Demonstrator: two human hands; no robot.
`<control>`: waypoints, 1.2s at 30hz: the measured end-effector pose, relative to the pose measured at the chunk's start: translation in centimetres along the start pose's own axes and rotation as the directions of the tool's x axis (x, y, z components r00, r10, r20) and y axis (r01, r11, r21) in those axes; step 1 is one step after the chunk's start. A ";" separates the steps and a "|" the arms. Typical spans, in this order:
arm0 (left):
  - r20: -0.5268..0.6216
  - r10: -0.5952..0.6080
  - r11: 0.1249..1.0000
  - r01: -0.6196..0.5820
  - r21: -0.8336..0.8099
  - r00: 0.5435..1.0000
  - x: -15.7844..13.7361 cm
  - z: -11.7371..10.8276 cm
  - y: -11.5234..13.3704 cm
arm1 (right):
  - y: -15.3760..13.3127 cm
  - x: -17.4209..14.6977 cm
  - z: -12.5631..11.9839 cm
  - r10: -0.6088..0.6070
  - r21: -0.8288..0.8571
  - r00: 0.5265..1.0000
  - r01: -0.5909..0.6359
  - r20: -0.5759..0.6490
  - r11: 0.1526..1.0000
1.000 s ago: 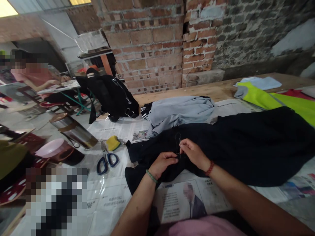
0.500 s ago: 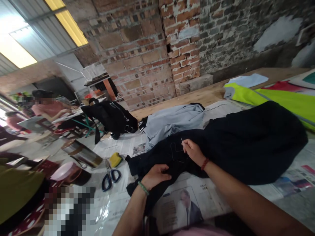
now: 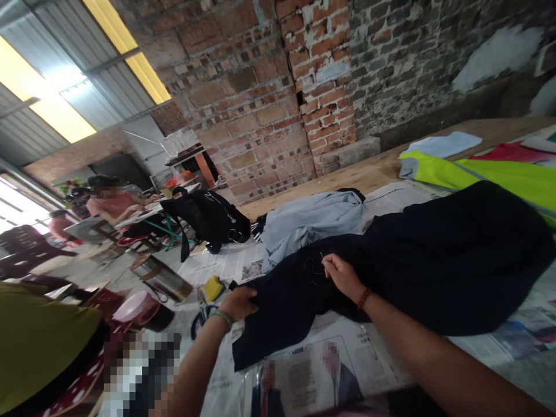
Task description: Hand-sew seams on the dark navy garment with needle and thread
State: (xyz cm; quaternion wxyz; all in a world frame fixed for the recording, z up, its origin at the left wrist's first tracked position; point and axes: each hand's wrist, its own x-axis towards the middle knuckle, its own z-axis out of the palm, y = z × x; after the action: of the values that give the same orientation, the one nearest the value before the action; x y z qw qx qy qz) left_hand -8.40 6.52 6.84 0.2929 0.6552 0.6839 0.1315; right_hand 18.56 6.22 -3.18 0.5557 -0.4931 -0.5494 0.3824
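Pinching a needle (image 3: 322, 255) in the right hand (image 3: 345, 278), now gripping the dark cloth (image 3: 403, 255) farther left with the left hand (image 3: 238, 304), leaving it flatter to work.

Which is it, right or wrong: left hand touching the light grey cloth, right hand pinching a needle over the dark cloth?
Wrong cloth: in the head view, the left hand touches the left end of the dark cloth, not the light grey cloth. The right hand does pinch a needle over the dark cloth.
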 end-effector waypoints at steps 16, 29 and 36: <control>0.021 0.437 0.752 -0.378 0.540 0.899 -2.0 6.7 5.9 | -0.1 -0.4 0.0 -0.015 -0.023 1.000 0.015 -0.004 1.000; 0.137 0.354 0.935 -0.353 -0.032 0.925 0.8 10.2 2.2 | 0.0 -0.3 0.1 -0.001 0.081 0.965 0.023 -0.263 0.996; 0.212 0.375 0.863 -0.256 -0.436 0.903 0.7 10.0 1.4 | -5.7 -0.8 -3.4 -0.026 0.408 0.929 0.187 -0.370 0.894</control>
State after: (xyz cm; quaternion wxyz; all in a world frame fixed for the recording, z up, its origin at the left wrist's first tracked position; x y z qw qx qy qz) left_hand -1.51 5.28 -0.51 0.4909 0.6977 0.4744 0.2172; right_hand 21.20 3.75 2.41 0.7620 -0.3855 -0.3671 0.3688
